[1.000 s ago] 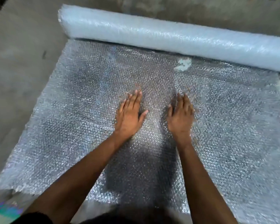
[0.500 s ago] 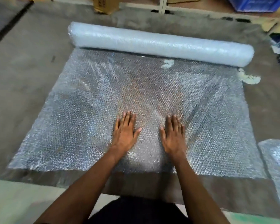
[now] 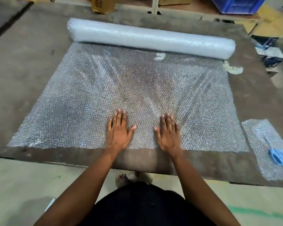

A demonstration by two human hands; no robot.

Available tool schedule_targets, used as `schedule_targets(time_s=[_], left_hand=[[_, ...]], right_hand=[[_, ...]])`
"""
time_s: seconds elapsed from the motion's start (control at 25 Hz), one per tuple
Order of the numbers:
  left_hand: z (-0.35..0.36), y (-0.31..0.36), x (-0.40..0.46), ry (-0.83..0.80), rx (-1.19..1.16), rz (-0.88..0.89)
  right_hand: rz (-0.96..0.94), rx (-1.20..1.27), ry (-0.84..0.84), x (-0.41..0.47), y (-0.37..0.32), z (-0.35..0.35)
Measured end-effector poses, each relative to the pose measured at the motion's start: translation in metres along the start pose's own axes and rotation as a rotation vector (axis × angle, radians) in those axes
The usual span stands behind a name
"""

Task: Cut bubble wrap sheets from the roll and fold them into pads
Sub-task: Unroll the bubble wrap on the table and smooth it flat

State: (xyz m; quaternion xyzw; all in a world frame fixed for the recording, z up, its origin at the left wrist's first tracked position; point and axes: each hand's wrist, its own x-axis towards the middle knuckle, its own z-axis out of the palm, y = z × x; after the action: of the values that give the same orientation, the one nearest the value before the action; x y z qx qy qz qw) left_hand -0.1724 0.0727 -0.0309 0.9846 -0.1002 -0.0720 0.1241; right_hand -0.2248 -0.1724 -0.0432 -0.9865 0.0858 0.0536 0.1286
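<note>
A long roll of bubble wrap [image 3: 151, 38] lies across the far side of a dark table [image 3: 23, 59]. An unrolled sheet [image 3: 75, 101] runs from it toward me and ends just short of the near table edge. My left hand [image 3: 118, 130] and my right hand [image 3: 167, 132] lie flat, fingers straight, side by side on the sheet near its front edge. Creases fan out from the hands toward the roll. A folded bubble wrap pad [image 3: 266, 144] lies at the table's right front, with blue scissors [image 3: 277, 156] on it.
White scraps [image 3: 159, 56] lie near the roll, one under the sheet and one [image 3: 232, 68] at the right end. Cardboard boxes [image 3: 102, 4] and a blue crate [image 3: 235, 4] stand beyond the table. Pale floor lies below the near edge.
Both hands have slid toward me along the sheet, from its middle to near its front edge. The view has pulled back, so the whole roll, the pad and the scissors now show.
</note>
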Motion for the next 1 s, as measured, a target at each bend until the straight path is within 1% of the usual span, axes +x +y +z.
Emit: schedule_targets(time_s=[0.08,0.2,0.36,0.44,0.56,0.68,0.76,0.88,1.0], left_hand=[[0.002,0.024,-0.010,0.025,-0.047,-0.009],[0.010,0.075,-0.028,0.060,-0.068,0.021],[0.033,0.138,-0.052,0.049,-0.083,0.050],[0.046,0.167,-0.064,0.054,-0.058,0.092],[0.055,0.203,-0.070,0.053,-0.073,0.102],[0.059,0.231,-0.071,0.033,-0.052,0.134],[0.065,0.242,-0.071,0.027,0.038,0.161],[0.064,0.256,-0.070,0.099,0.134,0.121],[0.062,0.277,-0.062,0.172,0.138,0.185]], right_hand=[[-0.061,0.019,-0.020,-0.009,0.008,-0.004],[-0.133,0.002,0.058,-0.029,0.033,-0.012],[-0.219,-0.027,-0.005,-0.061,0.082,-0.012],[-0.251,-0.011,0.037,-0.078,0.107,-0.016],[-0.192,-0.016,0.107,-0.097,0.142,-0.026],[-0.069,-0.022,0.060,-0.105,0.176,-0.035],[-0.042,-0.018,0.038,-0.107,0.191,-0.039],[-0.045,0.009,0.056,-0.110,0.193,-0.049],[0.006,-0.002,0.134,-0.109,0.194,-0.058]])
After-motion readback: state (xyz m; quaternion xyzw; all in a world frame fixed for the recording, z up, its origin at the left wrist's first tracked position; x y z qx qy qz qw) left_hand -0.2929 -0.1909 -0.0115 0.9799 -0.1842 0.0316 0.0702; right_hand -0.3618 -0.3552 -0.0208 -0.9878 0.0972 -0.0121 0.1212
